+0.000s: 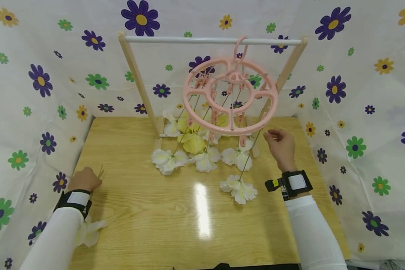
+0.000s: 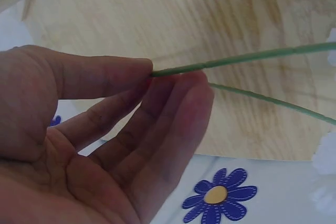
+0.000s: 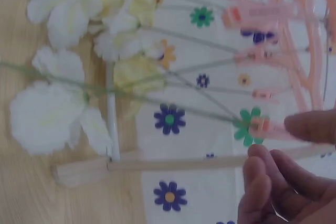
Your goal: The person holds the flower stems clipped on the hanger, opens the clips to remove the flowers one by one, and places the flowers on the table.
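At the left of the table, my left hand (image 1: 85,179) pinches a green flower stem (image 2: 252,59) between thumb and fingertips. A second stem (image 2: 273,100) runs behind those fingers. White artificial petals (image 1: 87,233) lie below the left wrist, partly hidden by the sleeve. My right hand (image 1: 281,148) is beside the right rim of a pink round clip hanger (image 1: 230,131). In the right wrist view, its thumb is at the end of a pink clip (image 3: 262,125) that holds a stem, while the other fingers are apart from it. White flowers (image 1: 239,189) and yellow flowers (image 1: 194,143) hang from the clips.
The hanger hooks over a white rod (image 1: 189,40) on a wooden frame (image 1: 138,82) standing at the back of the wooden table (image 1: 148,225). Flower-printed cloth (image 1: 357,112) encloses the back and sides.
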Available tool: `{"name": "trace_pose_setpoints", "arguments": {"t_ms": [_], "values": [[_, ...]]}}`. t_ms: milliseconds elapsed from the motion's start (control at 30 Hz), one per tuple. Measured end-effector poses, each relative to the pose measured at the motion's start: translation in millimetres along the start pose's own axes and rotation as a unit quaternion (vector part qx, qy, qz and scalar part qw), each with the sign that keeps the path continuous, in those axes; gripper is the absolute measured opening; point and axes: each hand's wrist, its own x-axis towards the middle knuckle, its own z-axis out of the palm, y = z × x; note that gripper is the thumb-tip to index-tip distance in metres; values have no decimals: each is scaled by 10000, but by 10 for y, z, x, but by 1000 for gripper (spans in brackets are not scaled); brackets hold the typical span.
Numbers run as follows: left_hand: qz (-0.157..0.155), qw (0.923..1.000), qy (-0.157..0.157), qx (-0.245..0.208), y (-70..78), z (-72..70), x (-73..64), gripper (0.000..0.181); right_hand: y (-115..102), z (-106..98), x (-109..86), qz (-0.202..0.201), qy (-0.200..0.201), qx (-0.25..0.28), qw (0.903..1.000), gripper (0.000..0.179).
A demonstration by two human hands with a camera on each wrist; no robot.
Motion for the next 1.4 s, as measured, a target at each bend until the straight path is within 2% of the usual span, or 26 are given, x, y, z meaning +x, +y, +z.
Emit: {"name": "trace_pose_setpoints", "arguments": {"t_ms": [67, 200, 300, 433, 533, 600, 700, 800, 900, 1033, 1133, 1200, 1300, 1400], "values": [[-96, 9999, -99, 18, -6, 9, 34, 35, 0, -63, 114, 121, -199, -62, 9997, 47], [-314, 9991, -268, 49, -3, 34, 109, 44, -51, -158, 311, 184, -1059, 137, 9941, 62], [-306, 9992, -253, 79, 31, 39, 155, 45, -111, -208, 431, 116, -1586, 585, 9855, 59], [-65, 9999, 11, 88, 157, 19, 168, 31, -161, -260, 538, 93, -2010, 1132, 9730, 53], [94, 9998, 187, 30, 348, -28, 109, 20, -175, -270, 579, 107, -2011, 1283, 9711, 48], [294, 9994, 203, -4, 512, -75, 40, 21, -182, -266, 581, 178, -1824, 1291, 9746, 45], [680, 9975, 196, -30, 791, -128, -67, 30, -198, -262, 563, 272, -1569, 1248, 9793, 42], [1188, 9923, 319, -169, 1117, -114, -178, 38, -232, -252, 525, 257, -1485, 1294, 9801, 41], [1842, 9802, 526, -496, 1511, -45, -329, 32, -269, -231, 469, 299, -1567, 1505, 9756, 39], [2851, 9509, 586, -1046, 2101, 120, -589, 24, -306, -201, 372, 527, -1733, 1798, 9669, 39], [3373, 9291, 419, -1457, 2528, 271, -794, 22, -307, -178, 310, 582, -1845, 1890, 9627, 40], [3590, 9188, 282, -1616, 2778, 371, -907, 25, -292, -156, 273, 559, -1916, 1930, 9607, 40], [3819, 9079, 176, -1720, 3073, 523, -1004, 30, -261, -113, 216, 561, -2015, 2012, 9570, 41], [3916, 9032, 134, -1750, 3291, 629, -1041, 34, -251, -68, 173, 538, -2108, 2091, 9534, 40]]}}
